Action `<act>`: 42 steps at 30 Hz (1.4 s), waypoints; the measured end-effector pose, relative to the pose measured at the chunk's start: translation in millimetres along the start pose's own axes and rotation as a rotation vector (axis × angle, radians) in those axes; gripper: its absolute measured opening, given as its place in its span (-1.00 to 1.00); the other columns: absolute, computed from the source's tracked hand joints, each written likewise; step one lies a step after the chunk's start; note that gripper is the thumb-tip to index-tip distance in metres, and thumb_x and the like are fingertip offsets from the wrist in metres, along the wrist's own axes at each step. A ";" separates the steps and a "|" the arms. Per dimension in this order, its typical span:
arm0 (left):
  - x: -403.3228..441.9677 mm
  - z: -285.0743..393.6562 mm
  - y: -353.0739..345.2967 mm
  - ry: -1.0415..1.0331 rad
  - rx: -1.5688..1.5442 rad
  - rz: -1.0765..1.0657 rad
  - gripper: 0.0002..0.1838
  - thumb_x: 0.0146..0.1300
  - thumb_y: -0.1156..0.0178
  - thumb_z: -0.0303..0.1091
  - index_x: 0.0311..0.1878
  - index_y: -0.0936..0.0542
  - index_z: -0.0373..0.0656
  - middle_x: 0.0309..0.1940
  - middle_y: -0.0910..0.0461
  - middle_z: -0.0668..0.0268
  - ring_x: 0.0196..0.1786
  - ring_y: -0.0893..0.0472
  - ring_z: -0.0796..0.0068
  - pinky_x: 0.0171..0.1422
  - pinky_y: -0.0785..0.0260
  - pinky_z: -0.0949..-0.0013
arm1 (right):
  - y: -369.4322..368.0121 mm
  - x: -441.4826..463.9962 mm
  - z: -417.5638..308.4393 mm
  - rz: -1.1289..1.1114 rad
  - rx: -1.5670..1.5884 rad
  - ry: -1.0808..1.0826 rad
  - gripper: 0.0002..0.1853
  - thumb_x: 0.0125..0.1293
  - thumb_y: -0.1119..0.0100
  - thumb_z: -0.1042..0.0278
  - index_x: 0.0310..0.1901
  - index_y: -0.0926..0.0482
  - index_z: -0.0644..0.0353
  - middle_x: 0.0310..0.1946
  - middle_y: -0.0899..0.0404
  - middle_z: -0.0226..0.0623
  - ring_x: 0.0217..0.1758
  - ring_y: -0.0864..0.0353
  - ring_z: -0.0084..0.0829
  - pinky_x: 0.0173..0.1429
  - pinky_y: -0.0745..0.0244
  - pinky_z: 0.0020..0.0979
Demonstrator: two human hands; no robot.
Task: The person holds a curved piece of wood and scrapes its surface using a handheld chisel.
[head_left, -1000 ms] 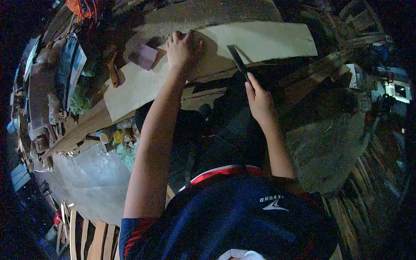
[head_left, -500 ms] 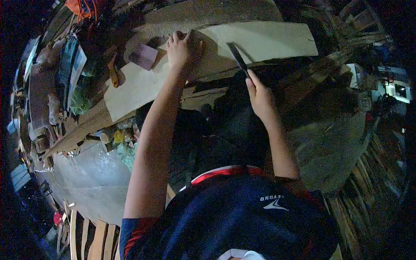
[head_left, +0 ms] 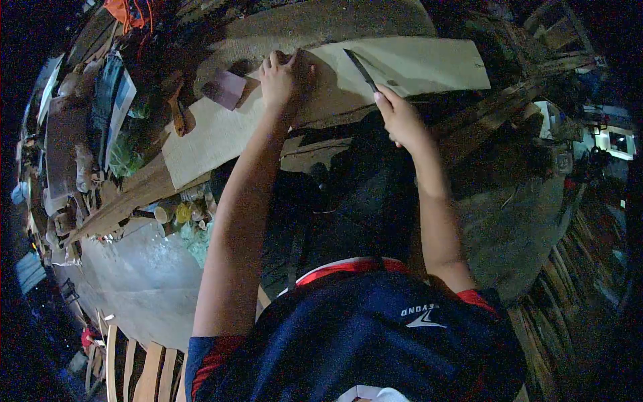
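Observation:
My left hand (head_left: 280,82) lies on a long pale wooden board (head_left: 429,63), fingers a little apart and pressing on its surface. Its shadow falls just to the right. In my right hand (head_left: 402,119) is a dark, narrow knife (head_left: 360,70), gripped at the near end with the blade pointing up and left over the board. Whether the blade touches the wood I cannot tell. Left of my left hand, a pinkish square piece (head_left: 225,90), perhaps sandpaper, rests at the board's far edge.
A brush with an orange-brown handle (head_left: 177,110) lies beyond the board's left part. Darker planks (head_left: 130,191) lie beneath it. An orange bag (head_left: 126,12) is at the top left, and wooden slats (head_left: 151,372) stand at the lower left.
My right hand has moved up and slightly left with the knife, whose blade has turned and now appears thinner. My left hand stays about where it was on the board.

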State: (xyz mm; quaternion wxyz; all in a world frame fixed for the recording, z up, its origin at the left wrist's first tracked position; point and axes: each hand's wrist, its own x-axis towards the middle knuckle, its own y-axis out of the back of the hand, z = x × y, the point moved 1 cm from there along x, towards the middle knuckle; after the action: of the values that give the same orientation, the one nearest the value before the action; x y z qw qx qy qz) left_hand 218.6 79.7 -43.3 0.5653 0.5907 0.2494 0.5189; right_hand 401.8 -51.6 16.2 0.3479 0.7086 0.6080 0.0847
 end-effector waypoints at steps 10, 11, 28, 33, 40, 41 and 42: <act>-0.4 0.1 1.3 -0.039 -0.009 0.099 -0.47 0.01 0.05 0.16 0.02 -0.40 0.11 -0.14 -0.30 0.10 -0.01 -0.27 0.12 0.09 -0.10 0.18 | -9.5 24.3 -1.9 0.054 -0.059 0.078 -0.59 0.27 0.25 0.09 0.11 -0.25 0.02 -0.80 -0.19 -0.46 -0.83 -0.18 -0.60 -0.77 -0.15 -0.51; -0.8 1.5 2.1 -0.026 -0.013 0.085 -0.47 0.01 0.04 0.15 0.01 -0.40 0.10 -0.14 -0.31 0.11 -0.01 -0.28 0.12 0.09 -0.10 0.19 | -9.1 20.9 5.1 0.053 -0.059 0.078 -0.59 0.27 0.25 0.09 0.11 -0.25 0.02 -0.80 -0.19 -0.46 -0.83 -0.18 -0.60 -0.77 -0.15 -0.51; -0.6 -0.4 2.7 0.011 -0.045 -0.003 -0.46 0.00 0.04 0.15 0.03 -0.39 0.09 -0.02 -0.26 0.03 0.06 -0.24 0.05 0.12 -0.09 0.15 | -12.4 -97.4 69.9 0.114 0.005 0.002 -0.60 0.26 0.17 0.07 0.08 -0.30 0.02 -0.74 -0.21 -0.49 -0.75 -0.11 -0.66 -0.68 -0.07 -0.53; 1.1 -3.6 -3.5 0.011 -0.053 0.022 -0.47 0.01 0.05 0.15 0.01 -0.40 0.08 -0.01 -0.25 0.00 0.09 -0.22 0.02 0.13 -0.08 0.12 | -14.4 -98.4 70.0 0.071 0.133 -0.049 -0.58 0.25 0.17 0.04 0.11 -0.28 0.00 -0.75 -0.16 -0.54 -0.76 -0.11 -0.67 -0.69 -0.08 -0.58; 1.5 -2.0 1.9 0.022 -0.089 -0.006 -0.45 0.01 0.05 0.16 0.05 -0.38 0.13 0.00 -0.24 -0.02 0.10 -0.21 0.00 0.14 -0.08 0.13 | -2.0 -78.4 47.6 0.049 0.114 -0.043 -0.61 0.25 0.15 0.14 0.03 -0.33 0.18 -0.05 -0.39 -0.03 0.01 -0.40 -0.19 0.08 -0.25 -0.35; 0.9 -0.6 2.2 0.029 -0.067 -0.014 -0.45 0.01 0.05 0.17 0.05 -0.37 0.14 0.00 -0.24 -0.02 0.10 -0.21 0.00 0.15 -0.08 0.13 | 0.4 -78.1 50.3 0.013 0.092 -0.053 -0.58 0.25 0.16 0.08 0.08 -0.28 0.08 -0.41 -0.25 -0.28 -0.37 -0.25 -0.42 -0.29 -0.18 -0.46; 0.8 0.1 0.2 0.037 -0.047 -0.022 -0.45 0.01 0.05 0.17 0.06 -0.37 0.14 0.00 -0.24 -0.02 0.10 -0.21 0.00 0.15 -0.08 0.14 | 2.4 -77.7 52.0 -0.023 0.068 -0.063 -0.54 0.25 0.18 0.01 0.14 -0.23 -0.01 -0.76 -0.12 -0.53 -0.75 -0.10 -0.64 -0.66 -0.11 -0.57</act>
State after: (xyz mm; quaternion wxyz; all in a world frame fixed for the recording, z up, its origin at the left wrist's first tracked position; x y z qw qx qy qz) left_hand 218.9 80.3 -42.8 0.5800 0.5646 0.2539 0.5295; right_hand 412.8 -143.5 2.5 0.3436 0.7153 0.6073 0.0376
